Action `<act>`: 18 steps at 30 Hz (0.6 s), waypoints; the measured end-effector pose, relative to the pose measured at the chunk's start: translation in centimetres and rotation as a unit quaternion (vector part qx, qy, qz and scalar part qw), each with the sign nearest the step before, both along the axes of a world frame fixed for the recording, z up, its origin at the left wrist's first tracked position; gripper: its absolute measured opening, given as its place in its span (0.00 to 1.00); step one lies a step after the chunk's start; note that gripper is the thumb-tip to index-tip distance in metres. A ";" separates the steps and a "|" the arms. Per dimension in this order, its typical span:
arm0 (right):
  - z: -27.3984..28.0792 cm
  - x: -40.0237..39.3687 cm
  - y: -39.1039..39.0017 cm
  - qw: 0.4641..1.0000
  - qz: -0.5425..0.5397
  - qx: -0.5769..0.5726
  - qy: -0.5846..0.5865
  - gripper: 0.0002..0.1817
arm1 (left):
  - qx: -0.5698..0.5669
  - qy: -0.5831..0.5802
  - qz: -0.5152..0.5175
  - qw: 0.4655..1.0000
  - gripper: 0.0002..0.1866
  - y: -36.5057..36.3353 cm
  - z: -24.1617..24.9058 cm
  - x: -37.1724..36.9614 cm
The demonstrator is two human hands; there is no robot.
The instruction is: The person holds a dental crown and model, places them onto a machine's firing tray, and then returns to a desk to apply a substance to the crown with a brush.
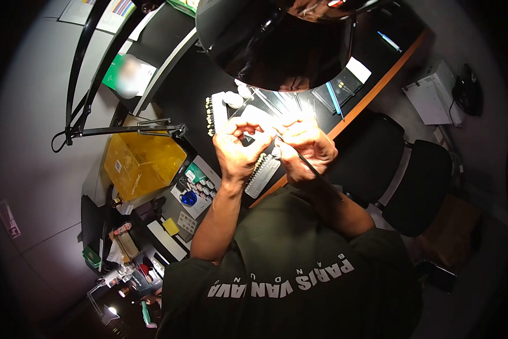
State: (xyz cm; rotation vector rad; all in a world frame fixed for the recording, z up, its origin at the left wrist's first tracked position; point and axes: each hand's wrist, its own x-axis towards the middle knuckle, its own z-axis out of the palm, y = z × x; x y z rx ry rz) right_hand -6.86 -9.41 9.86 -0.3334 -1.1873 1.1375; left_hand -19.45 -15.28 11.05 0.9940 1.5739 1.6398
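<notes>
My left hand (235, 148) is closed in a pinch, thumb and forefinger meeting under bright lamp light. Whatever small thing sits at those fingertips is lost in the glare, so I cannot tell what it is. Close beside it, my right hand (309, 148) grips a slim tool with a dark handle (309, 165), pen-like, its working end by the left fingertips. Just below the hands lies a tooth shade guide (263, 174) with a row of tooth-shaped tabs. A second row of tooth tabs (210, 116) stands left of the hands.
A large black lamp hood (276, 51) hangs over the far side of the hands. White rounded pieces (233, 100), a blue pen (334, 99) and a syringe (389, 42) lie on the black desk. To the left are a yellow transparent box (169, 155) and a blue container (188, 198).
</notes>
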 end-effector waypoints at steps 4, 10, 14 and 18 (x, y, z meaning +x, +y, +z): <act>0.1 1.1 -0.1 0.979 0.126 -0.140 0.074 0.10 | 0.008 0.044 0.015 0.999 0.14 0.1 0.1 0.1; 0.5 1.9 1.1 0.966 0.183 -0.162 0.084 0.08 | 0.014 0.055 0.047 0.997 0.15 -0.1 1.0 1.0; 2.5 1.8 1.2 0.953 0.209 -0.200 0.087 0.08 | 0.019 0.016 0.053 0.998 0.13 -0.3 2.3 1.6; 2.7 1.5 1.4 0.958 0.211 -0.180 0.074 0.07 | 0.027 -0.029 0.061 0.997 0.13 -0.6 1.9 1.5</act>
